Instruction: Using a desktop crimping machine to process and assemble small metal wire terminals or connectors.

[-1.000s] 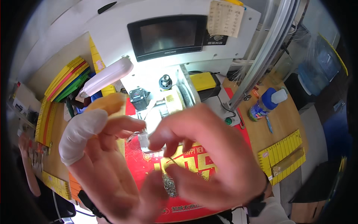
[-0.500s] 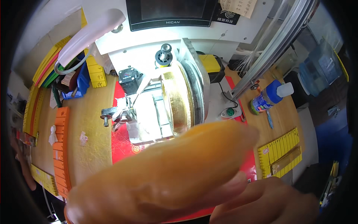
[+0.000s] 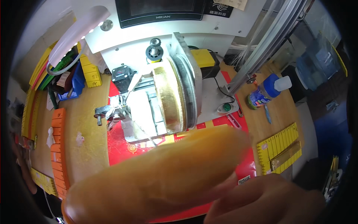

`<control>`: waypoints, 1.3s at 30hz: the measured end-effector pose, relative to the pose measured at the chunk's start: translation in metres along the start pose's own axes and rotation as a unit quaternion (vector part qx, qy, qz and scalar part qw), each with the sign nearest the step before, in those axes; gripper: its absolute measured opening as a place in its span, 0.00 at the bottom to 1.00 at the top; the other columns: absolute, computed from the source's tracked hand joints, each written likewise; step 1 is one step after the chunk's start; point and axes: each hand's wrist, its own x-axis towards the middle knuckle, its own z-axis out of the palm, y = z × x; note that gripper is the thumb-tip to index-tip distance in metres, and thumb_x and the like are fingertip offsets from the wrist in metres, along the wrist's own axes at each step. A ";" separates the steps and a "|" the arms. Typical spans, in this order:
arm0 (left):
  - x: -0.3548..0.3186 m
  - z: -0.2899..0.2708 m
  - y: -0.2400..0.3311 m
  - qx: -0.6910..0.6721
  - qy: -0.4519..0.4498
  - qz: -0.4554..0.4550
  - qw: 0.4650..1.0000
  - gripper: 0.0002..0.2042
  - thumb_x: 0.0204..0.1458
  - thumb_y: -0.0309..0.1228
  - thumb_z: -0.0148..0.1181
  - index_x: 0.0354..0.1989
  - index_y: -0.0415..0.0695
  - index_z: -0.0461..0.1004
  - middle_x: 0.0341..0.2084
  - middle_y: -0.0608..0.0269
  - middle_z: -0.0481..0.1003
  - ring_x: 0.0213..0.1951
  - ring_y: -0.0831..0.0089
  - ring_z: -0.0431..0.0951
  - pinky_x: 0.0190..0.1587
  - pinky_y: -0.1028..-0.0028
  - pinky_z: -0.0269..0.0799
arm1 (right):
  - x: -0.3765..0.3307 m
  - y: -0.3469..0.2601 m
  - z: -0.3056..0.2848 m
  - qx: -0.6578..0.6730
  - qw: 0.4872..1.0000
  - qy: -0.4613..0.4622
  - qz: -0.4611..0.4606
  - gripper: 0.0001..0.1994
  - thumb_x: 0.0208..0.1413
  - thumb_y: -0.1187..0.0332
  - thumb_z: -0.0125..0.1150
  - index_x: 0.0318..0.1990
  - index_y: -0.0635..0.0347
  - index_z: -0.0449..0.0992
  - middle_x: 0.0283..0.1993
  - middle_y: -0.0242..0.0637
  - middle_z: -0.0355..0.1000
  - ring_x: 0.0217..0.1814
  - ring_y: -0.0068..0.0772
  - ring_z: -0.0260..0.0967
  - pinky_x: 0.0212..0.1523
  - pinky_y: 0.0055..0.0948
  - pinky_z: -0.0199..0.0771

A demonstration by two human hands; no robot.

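Looming finger: an orange-sheathed finger, blurred and close to the lens, crosses the lower frame. Its long axis runs from lower left up to the right.
Right hand: the right hand fills the lower right corner, blurred. Nothing shows in it, and I cannot tell whether its fingers are spread or curled.
Left hand: not clearly seen. Whether the sheathed finger is its own or the right hand's cannot be told.
Work piece: the gold wheel stands on edge on the white machine at centre, just right of the silver clamp. Both sit above the red mat.
Key relation: the wheel lies straight ahead of the hands, up the frame. The finger's tip points past its lower right rim, apart from it. The finger is the nearest part to the wheel, and the right hand is lower and further right.
Surroundings: a lamp arches over the left, an orange ruler lies along the bench at the left, and a blue-capped bottle lies at the right.
Change: a second ago both hands were cupped together in front of the machine, one finger wrapped in white. Half a second ago the finger already spanned the frame. It now sits much the same, with the machine a little more exposed above it.
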 end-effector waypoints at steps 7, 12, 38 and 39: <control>0.004 0.005 -0.001 -0.028 -0.007 0.014 0.999 0.30 0.56 0.42 0.73 0.61 0.41 0.66 0.62 0.38 0.72 0.57 0.59 0.80 0.60 0.59 0.74 | -0.005 -0.006 -0.008 -0.028 0.999 -0.014 0.006 0.06 0.51 0.71 0.69 0.30 0.63 0.77 0.28 0.40 0.76 0.26 0.38 0.76 0.29 0.35 0.75; -0.008 -0.017 0.010 -0.021 0.002 -0.005 1.000 0.30 0.56 0.41 0.73 0.61 0.41 0.66 0.61 0.38 0.72 0.57 0.59 0.80 0.60 0.59 0.74 | 0.000 -0.006 -0.005 -0.004 1.000 -0.001 0.001 0.07 0.51 0.71 0.69 0.28 0.62 0.77 0.26 0.40 0.76 0.24 0.39 0.76 0.27 0.35 0.75; 0.026 0.028 0.003 -0.105 0.002 0.075 0.992 0.26 0.56 0.39 0.73 0.57 0.40 0.69 0.58 0.37 0.75 0.55 0.59 0.82 0.58 0.59 0.76 | 0.006 0.009 -0.070 -0.066 0.984 -0.166 0.018 0.18 0.49 0.62 0.85 0.41 0.59 0.83 0.43 0.43 0.84 0.34 0.39 0.83 0.33 0.33 0.79; 0.031 0.030 0.003 -0.113 -0.004 0.091 0.989 0.26 0.56 0.39 0.73 0.56 0.40 0.69 0.58 0.37 0.75 0.55 0.59 0.82 0.58 0.59 0.76 | 0.004 0.002 -0.077 -0.079 0.981 -0.173 0.020 0.18 0.49 0.62 0.85 0.41 0.59 0.83 0.43 0.43 0.84 0.34 0.39 0.83 0.33 0.33 0.79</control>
